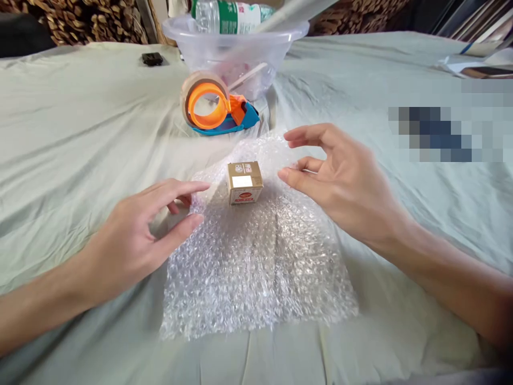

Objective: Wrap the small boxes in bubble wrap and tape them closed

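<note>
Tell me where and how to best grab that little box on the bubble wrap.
I'd pinch the little box by its left and right walls, reaching down from above. It sits flat on the bubble wrap, top face up, and its boxy shape suggests opposite walls for thumb and fingers. The right hand is beside it, thumb and fingers apart, so it could suit.

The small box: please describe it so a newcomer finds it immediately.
On the pale green cloth lies bubble wrap. The small box sits on its far half, between the left hand and right hand. Its gold-brown top, with a white rectangle, sets it apart.
</note>
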Tool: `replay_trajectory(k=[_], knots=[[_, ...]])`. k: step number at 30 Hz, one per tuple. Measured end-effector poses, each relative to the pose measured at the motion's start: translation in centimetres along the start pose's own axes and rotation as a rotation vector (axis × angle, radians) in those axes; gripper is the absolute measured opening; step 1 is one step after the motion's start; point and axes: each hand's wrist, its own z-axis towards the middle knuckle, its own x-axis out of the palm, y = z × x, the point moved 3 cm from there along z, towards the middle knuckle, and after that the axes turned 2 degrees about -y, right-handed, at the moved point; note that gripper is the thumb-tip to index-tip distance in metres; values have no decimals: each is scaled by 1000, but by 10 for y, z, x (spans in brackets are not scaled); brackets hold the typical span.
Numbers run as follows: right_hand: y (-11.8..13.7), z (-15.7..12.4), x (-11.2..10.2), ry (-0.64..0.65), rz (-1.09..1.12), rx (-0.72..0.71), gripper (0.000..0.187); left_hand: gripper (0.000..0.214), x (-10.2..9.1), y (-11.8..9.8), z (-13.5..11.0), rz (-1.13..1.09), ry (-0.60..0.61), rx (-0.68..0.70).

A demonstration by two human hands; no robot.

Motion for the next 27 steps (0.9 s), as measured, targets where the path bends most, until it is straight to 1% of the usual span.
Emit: replay_trajectory(k=[2,4,6,7,9,11,14,15,16,19,21,23,25,27], knots=[[4,-3,4,-5,122,23,36,30,-1,-4,9,-96,9,-83],[7,-6,9,-2,274,84,32,28,-2,-9,18,-199,17,-147],[8,-8,14,-3,394,115,26,25,-2,-13,25,-257,-25,-200],[8,-9,15,-7,422,104,24,23,-1,-14,28,-276,-58,-219],[9,-11,18,-16,406,49,21,21,3,-15,32,-327,-123,-239],[12,-13,21,4,345,-15,20,20,11,-16,34,-403,-184,-248],[19,-17,23,38,233,-137,9,18,24,-17,34,-504,-293,-268],[22,-19,24,38,177,-187,5,17,29,-18,34,-527,-319,-259],[25,-21,24,33,115,-237,4,16,32,-19,34,-539,-337,-239],[29,-26,25,44,-30,-321,16,13,39,-25,33,-504,-352,-126],[27,-27,26,55,-48,-349,19,11,42,-28,31,-461,-336,-45],[25,-26,26,47,-74,-388,19,12,43,-30,29,-445,-332,6],[22,-24,26,52,-112,-418,18,16,43,-32,26,-426,-343,31],[20,-21,27,76,-114,-417,17,18,44,-36,24,-359,-337,44]])
